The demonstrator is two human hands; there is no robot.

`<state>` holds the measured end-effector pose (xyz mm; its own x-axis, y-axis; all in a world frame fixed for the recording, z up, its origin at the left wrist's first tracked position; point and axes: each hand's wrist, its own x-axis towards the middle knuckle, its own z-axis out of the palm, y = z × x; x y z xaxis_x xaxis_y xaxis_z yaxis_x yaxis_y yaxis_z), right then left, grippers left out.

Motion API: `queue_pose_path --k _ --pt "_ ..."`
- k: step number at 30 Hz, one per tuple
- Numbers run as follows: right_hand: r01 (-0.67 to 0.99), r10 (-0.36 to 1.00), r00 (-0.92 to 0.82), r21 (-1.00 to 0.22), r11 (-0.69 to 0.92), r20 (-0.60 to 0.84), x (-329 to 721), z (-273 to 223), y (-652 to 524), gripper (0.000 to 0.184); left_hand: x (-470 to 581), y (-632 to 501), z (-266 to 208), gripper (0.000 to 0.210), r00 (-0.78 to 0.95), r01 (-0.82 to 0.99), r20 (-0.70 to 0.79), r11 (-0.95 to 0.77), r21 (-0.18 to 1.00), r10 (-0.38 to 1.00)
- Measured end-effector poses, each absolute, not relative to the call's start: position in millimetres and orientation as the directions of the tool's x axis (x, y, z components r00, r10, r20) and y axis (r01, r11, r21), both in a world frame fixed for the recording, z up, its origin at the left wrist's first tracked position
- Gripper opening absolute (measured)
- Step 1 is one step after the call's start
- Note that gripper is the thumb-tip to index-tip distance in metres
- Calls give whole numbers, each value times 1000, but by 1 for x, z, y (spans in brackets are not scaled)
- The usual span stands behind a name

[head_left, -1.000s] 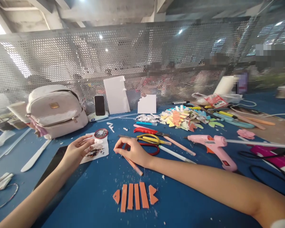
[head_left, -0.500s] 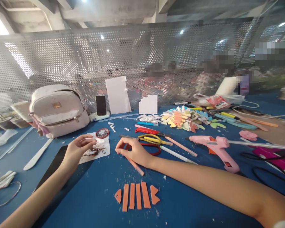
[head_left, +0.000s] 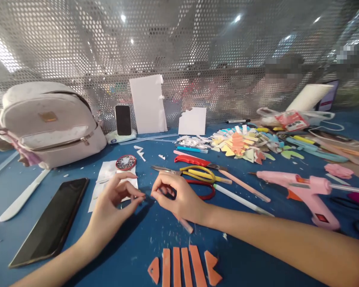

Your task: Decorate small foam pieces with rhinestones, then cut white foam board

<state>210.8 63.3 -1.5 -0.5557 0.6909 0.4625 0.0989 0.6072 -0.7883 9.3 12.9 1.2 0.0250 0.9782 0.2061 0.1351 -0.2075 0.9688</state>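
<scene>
My left hand [head_left: 116,201] is in a pinch over the stained white paper [head_left: 103,175], thumb and forefinger tips together. A tiny dark speck shows at those tips, too small to name. Just to its right, my right hand [head_left: 179,197] has its fingers curled and thumb against forefinger; anything between them is hidden. A small gap separates the two hands. Under the right hand a pinkish stick [head_left: 185,226] pokes out. Scissors with red and yellow handles [head_left: 202,175] lie behind it. Nearer me, cut orange pieces [head_left: 177,267] form a fish shape: a head with a hole, several strips, a notched tail.
A pink glue gun [head_left: 305,193] lies at right, a black phone [head_left: 52,221] at left. Behind are a white backpack [head_left: 48,123], a round red-rimmed container [head_left: 126,162], a red-handled knife [head_left: 193,160] and a heap of coloured scraps [head_left: 242,144].
My left hand has moved right and nearer me, from over the paper toward the right hand, its fingertips now closed. The view has tipped down and come closer.
</scene>
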Motion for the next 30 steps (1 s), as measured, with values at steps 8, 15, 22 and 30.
queue_pose_path --k 8,15,22,30 --pt "46 590 -626 -731 681 510 213 2 56 13 9 -7 -3 47 57 83 133 -138 987 989" --pt "70 581 -617 -697 713 532 215 1 56 16 11 -6 -1 47 38 39 71 -73 997 997" --pt "85 555 -632 -663 744 541 213 0 57 18 10 -8 -2 45 6 63 51 -51 997 999" --pt "116 549 -630 -632 766 549 214 0 56 19 9 -7 -3 48 -18 43 37 -37 998 999"
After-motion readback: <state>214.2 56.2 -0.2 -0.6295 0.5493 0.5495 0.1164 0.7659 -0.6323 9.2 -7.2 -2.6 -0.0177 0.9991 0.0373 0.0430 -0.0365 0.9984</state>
